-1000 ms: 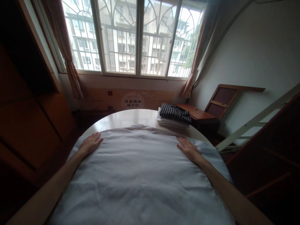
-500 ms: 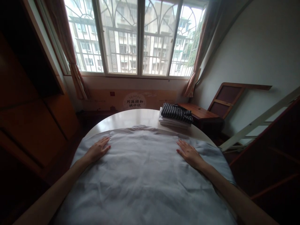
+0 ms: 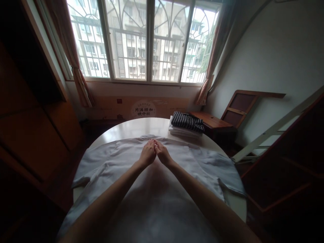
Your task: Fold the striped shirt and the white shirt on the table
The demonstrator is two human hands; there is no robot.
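Hands (image 3: 147, 154) converged; pale shirt (image 3: 157, 199) lies wrinkled.

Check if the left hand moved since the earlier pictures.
Yes: the left hand moved right, from the left side of the table to its middle, beside the right hand.

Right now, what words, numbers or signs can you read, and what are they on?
"月满颐和": on the round badge on the orange panel.
"映中秋": just below it, on the same badge.
Curved line above those words, small writing to either side on the panel, and any mark in the red square: too small or blurred to read.
Pale shirt and striped cloth: no writing that I can see.
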